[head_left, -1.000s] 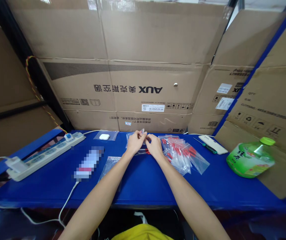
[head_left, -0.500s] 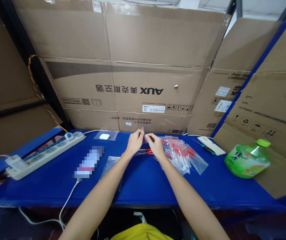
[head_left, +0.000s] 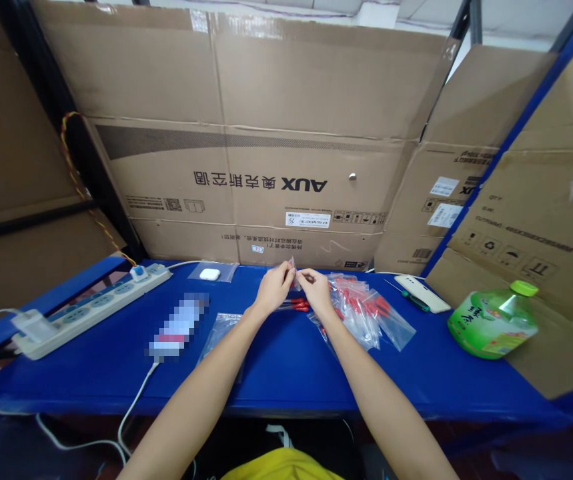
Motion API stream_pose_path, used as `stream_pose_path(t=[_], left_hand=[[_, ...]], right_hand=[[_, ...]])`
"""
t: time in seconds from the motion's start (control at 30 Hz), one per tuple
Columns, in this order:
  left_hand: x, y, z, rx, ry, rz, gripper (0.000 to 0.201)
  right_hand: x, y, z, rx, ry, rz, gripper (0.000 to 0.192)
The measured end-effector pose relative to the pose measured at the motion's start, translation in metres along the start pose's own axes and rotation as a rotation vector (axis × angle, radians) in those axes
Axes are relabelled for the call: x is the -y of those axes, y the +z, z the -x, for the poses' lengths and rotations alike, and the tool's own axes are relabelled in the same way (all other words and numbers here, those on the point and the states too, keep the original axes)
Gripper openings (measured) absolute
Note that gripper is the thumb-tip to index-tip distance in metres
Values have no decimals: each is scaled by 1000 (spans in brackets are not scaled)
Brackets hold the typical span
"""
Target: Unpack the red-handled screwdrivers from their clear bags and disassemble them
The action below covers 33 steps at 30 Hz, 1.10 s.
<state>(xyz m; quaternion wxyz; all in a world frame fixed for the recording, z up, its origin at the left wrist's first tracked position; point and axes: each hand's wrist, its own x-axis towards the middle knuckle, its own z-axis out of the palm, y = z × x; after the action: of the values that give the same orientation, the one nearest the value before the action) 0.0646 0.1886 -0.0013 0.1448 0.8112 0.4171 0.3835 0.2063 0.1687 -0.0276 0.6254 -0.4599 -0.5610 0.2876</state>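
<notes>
Small zip bag [head_left: 292, 272]: clear plastic film, glossy. Heap of filled bags [head_left: 366, 313]: same clear glossy film, red plastic parts inside. Tabletop [head_left: 286, 373]: smooth blue surface with a dull sheen. Cartons [head_left: 266, 133]: matt brown corrugated cardboard, paper labels. Power strip [head_left: 91, 308]: smooth white plastic. Bottle [head_left: 491, 323]: glossy translucent green plastic, printed label.

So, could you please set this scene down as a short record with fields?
left hand: left hand pinches a small clear bag together with the right
right hand: right hand pinches the same bag from the other side
below hands: red-handled pieces on the blue table
right of hands: pile of clear bags with red parts, screwdriver, green bottle on its side
left of hands: empty clear bags, power strip, white earbud case
</notes>
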Motion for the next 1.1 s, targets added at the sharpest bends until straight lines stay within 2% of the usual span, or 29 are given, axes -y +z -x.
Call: stream_pose_path(t=[0.2,0.43,0.6,0.73,0.8,0.97,1.03,1.1], left_hand=[[-2,-1,2,22,35,-101,26],[0,0,3,32,-42,-179,26],[-4,-3,2,-57,-59,-143,20],[-8,-5,3,-83,-36,-96,24],[-9,-5,4,-85,-12,-82,25],[-8,-5,6,-81,28,-73,23],[-7,-6,7,-79,52,-79,24],[-8,-7,8,-75,76,-89,26]], right_hand=[[6,-4,2,9,-21,119,18],[4,1,3,-55,45,296,10],[-5,-6,0,-154,162,204,8],[-2,-16,0,-183,16,275,11],[2,-17,1,-156,-84,360,17],[8,-11,4,33,-288,443,44],[6,-8,4,124,-280,429,50],[1,-5,6,209,-201,398,53]])
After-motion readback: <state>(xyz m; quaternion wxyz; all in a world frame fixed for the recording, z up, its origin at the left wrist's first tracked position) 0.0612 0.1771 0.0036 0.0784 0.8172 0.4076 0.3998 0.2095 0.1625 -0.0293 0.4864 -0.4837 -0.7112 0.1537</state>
